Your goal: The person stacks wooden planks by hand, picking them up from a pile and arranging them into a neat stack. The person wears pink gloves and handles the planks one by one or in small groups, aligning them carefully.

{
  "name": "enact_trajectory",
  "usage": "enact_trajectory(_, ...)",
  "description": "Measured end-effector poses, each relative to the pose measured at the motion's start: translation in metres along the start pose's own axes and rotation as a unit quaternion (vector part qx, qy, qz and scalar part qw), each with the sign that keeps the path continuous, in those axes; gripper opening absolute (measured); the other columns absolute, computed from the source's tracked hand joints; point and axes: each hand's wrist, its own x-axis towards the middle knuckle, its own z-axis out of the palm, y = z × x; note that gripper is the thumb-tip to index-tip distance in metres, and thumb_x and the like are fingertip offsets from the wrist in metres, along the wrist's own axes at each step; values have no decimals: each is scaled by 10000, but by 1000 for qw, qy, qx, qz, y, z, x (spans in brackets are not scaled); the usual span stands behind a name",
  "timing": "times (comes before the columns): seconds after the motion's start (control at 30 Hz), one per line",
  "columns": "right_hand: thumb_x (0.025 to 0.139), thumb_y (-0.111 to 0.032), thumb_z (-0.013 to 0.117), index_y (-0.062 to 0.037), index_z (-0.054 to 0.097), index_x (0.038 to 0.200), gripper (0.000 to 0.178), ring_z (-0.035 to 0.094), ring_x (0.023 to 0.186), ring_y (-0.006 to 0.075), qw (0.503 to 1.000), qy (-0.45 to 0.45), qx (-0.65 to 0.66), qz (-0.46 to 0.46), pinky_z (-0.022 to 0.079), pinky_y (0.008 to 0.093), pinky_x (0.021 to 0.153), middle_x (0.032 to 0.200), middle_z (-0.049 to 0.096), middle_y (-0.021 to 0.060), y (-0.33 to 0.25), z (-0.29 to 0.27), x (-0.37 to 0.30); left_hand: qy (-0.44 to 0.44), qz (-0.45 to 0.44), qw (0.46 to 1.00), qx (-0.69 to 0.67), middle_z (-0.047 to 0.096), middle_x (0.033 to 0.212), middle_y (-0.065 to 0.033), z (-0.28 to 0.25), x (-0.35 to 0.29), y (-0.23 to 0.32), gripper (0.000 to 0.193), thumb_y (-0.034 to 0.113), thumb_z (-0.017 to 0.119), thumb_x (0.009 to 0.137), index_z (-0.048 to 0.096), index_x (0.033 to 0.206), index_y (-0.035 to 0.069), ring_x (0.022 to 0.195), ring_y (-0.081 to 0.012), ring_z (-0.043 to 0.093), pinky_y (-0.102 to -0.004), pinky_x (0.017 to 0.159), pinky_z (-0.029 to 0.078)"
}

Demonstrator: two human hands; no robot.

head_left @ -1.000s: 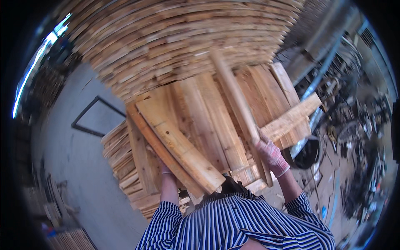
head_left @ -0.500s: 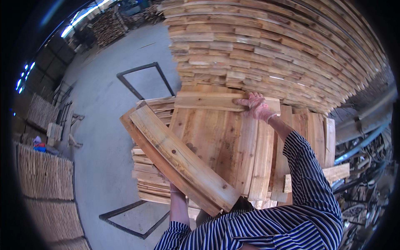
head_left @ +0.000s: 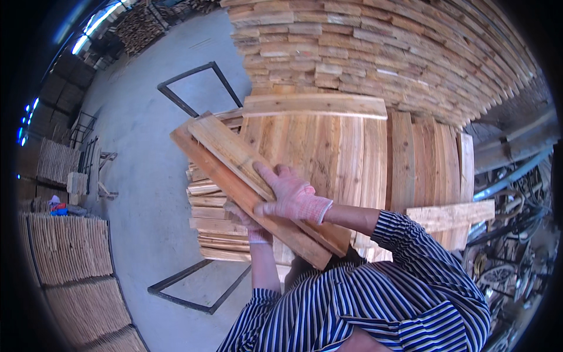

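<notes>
A worker's gloved right hand (head_left: 291,198) lies flat, fingers spread, on long pale wooden planks (head_left: 258,188) held over a stacked board pile (head_left: 328,152); the left hand (head_left: 249,223) grips beneath. Squaring edges before release would likely seat them flush.

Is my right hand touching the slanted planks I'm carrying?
Touching. The head view shows the gloved right hand lying flat on the upper face of the slanted planks, fingers spread on the wood with no gap.
</notes>
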Motion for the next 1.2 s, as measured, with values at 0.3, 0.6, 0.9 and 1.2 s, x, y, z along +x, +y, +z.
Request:
enact_trajectory(0.3,784,-396,828,-265,441,1552,869,565,1169,387,988,68,-140,5,485,468,1026,1268,556,237,27,-24,-37,-68,-95,989,95,607,1336,-196,26,-25,94,913,700,536,875,417,1503,48,1147,-362,640,-502,965,561)
enact_trajectory(0.6,801,-554,767,-363,480,1513,791,387,1436,440,958,28,-284,-13,337,572,1156,1553,399,232,69,65,-70,-103,-135,980,103,666,1247,-185,5,-9,220,828,681,574,894,479,1478,102,1044,-328,690,-491,860,610)
enact_trajectory(0.9,838,-616,716,-120,192,1639,1077,406,1416,452,937,240,248,-53,378,489,1160,1520,410,323,-2,81,3,-150,-91,923,342,621,1347,-137,61,59,139,665,510,627,984,498,1460,64,1154,-290,644,-435,1038,530)
enact_trajectory(1.2,830,-544,753,-222,305,1599,946,612,1145,418,877,328,52,347,495,492,1010,1263,558,292,42,3,-36,-212,-345,877,260,650,1323,-121,137,111,79,674,508,653,971,517,1445,49,1145,-279,660,-422,1011,552)
